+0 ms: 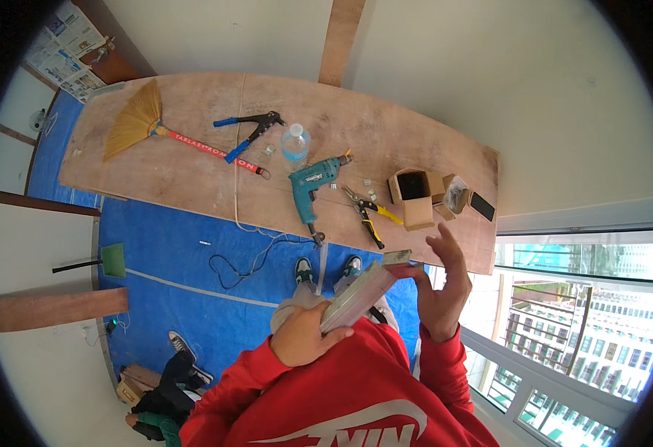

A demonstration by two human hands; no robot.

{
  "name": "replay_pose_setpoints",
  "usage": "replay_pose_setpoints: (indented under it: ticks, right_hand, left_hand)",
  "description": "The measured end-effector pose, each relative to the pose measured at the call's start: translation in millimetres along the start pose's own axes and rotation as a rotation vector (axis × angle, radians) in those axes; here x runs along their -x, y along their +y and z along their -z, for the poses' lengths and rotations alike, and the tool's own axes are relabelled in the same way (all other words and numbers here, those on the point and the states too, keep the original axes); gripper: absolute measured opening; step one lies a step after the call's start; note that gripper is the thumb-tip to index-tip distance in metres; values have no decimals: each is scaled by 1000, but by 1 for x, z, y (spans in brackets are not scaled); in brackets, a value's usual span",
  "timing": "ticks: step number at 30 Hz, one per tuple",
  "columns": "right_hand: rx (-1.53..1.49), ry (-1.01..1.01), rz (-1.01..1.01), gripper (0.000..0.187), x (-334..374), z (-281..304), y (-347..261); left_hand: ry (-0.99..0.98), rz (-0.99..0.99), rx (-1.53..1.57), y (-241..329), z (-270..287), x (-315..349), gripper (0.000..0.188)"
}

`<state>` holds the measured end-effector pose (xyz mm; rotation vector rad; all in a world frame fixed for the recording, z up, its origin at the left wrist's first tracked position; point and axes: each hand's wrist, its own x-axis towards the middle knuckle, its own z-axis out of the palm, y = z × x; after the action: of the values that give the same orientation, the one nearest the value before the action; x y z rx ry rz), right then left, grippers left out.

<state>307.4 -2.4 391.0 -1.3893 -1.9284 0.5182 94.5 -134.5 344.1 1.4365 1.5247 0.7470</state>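
Note:
My left hand (302, 334) is closed around the lower end of a long silvery metal bar (356, 299), held tilted in front of my red sweatshirt. At the bar's upper end sits a small metal piece (396, 258); whether it is joined to the bar I cannot tell. My right hand (446, 294) is beside that end, fingers spread, one raised and the tip of another at or against the bar. Beyond the bar, on the plywood table (192, 179), lie yellow-and-black snips (371, 214), a teal power drill (311, 186) and an opened cardboard box (411, 195).
A hand riveter (253, 132), a water bottle (295, 143), a straw broom (144, 123) and a phone (482, 206) are on the table. The drill's cord (226, 277) loops over the blue floor sheet (170, 257). Another person (170, 395) is low at left. Windows (580, 313) stand at right.

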Motion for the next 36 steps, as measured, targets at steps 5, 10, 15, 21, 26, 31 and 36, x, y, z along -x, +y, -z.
replay_pose_setpoints:
  ticks: [5, 10, 15, 21, 26, 31, 36]
  right_hand:
    - [-779, -242, -428, 64, 27, -29, -6]
    - [-1431, -312, -811, 73, 58, -47, -5]
    - [-1573, -189, -1034, 64, 57, -52, 1]
    - [-1559, -346, -1079, 61, 42, -57, 5]
    - [-592, -34, -411, 40, 18, -51, -2]
    - [-132, -140, -9, 13, -4, -34, 2]
    - [57, 199, 235, 16, 14, -56, -3]
  left_hand:
    - [-49, -17, 17, -2, 4, 3, 64]
    - [-74, -28, 38, 1, 3, 3, 62]
    - [-60, -8, -15, -1, 0, 5, 62]
    - [-57, 32, -12, -12, 0, 3, 60]
    - [-77, 89, 25, -24, 18, -2, 58]
    - [-70, 122, 75, -27, 21, -13, 54]
    - [-2, 77, 84, -21, 18, -32, 52]
